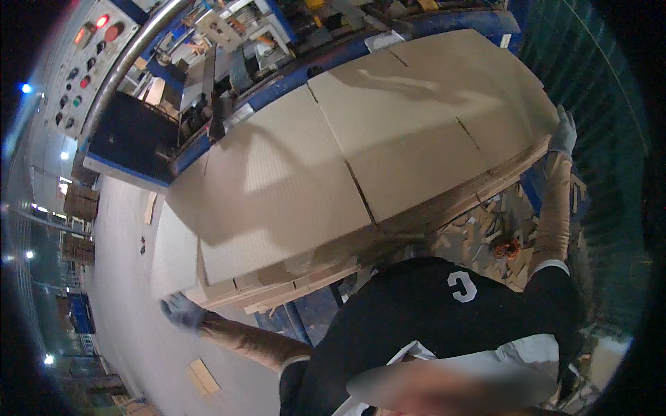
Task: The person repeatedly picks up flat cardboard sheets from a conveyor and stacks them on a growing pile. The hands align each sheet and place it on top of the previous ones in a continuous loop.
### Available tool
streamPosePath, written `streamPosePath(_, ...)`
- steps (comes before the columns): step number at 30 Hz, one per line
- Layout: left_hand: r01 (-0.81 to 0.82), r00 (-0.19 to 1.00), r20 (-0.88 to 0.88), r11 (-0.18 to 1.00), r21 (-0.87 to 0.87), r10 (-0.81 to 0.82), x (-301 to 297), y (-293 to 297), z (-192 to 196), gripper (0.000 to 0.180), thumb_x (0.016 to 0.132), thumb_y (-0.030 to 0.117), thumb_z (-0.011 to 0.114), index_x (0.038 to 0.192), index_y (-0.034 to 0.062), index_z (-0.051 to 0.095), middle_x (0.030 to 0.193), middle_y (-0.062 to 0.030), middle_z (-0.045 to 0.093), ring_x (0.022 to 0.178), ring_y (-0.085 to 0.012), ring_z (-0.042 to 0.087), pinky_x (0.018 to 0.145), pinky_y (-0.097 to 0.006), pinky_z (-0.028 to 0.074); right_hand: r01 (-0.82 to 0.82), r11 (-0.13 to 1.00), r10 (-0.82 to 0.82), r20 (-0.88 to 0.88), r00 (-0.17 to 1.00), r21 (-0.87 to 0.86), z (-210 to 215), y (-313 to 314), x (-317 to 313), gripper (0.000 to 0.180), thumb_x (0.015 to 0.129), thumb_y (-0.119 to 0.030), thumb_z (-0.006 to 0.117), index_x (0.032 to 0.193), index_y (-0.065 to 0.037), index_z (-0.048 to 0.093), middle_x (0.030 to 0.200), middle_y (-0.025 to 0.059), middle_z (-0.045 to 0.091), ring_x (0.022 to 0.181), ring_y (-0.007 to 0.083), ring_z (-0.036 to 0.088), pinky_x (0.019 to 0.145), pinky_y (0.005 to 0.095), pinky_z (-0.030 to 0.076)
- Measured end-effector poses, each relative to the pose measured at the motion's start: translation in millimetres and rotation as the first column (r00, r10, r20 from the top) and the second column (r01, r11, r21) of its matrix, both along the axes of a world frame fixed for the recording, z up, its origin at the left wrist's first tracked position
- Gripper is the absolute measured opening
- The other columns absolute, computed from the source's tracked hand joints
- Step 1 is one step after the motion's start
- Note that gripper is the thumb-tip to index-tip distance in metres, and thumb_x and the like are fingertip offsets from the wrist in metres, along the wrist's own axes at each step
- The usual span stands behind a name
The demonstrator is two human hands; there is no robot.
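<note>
A stack of long brown corrugated cardboard sheets [277, 180] lies in front of me, slotted and creased across its top sheet. It spans from the near left up to the far right, against the machine's blue frame. At the stack's near left corner, my left hand [182, 312] in a grey glove has its fingers bent at the lower edge. My right hand [565, 133], gloved too, grips the right end, its fingers lying along the edge. Both arms are spread wide. The undersides of the sheets and part of each hand's fingers are hidden.
Behind the stack stands a blue machine [277, 90] with metal fittings. A control panel [87, 66] with buttons and red lights is at upper left, beside a curved metal tube [128, 69]. Cardboard scraps [485, 239] litter the floor at right. Cardboard piles [81, 201] stand far left.
</note>
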State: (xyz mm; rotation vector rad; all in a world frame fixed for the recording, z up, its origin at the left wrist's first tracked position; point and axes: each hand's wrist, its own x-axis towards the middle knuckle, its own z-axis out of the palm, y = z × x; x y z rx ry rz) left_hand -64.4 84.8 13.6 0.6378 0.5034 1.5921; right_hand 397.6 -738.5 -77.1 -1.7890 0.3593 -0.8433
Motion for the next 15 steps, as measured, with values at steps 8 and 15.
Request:
streamPosePath(8,0.294,0.844,-0.514,0.933,0.207,-0.152,0.6,108.7,5.2,0.031,0.093,0.014,0.055,0.120,-0.0012,0.051,0.109,-0.0153,0.061,0.096,-0.0249,0.058,0.088,-0.034,0.047,-0.303,0.801,0.156,0.310,0.938,0.516,63.5,97.5,-26.6,0.054,0.085,-0.018,0.065,0.131,0.002,0.046,0.128,0.0143,0.054,0.116,0.0241,0.052,0.099,0.0359,0.041)
streamPosePath(15,0.338,0.344,-0.861,0.807,0.485,0.374,-10.8,17.5,-32.8,0.022,0.086,0.006,0.055,0.106,-0.0027,0.061,0.107,-0.0136,0.063,0.099,-0.0271,0.059,0.088,-0.036,0.048,-0.449,0.856,0.401,0.218,0.890,0.256,140.1,155.2,-118.9,0.039,0.088,-0.011,0.058,0.126,-0.002,0.052,0.123,0.0092,0.059,0.111,0.0232,0.056,0.096,0.0348,0.043)
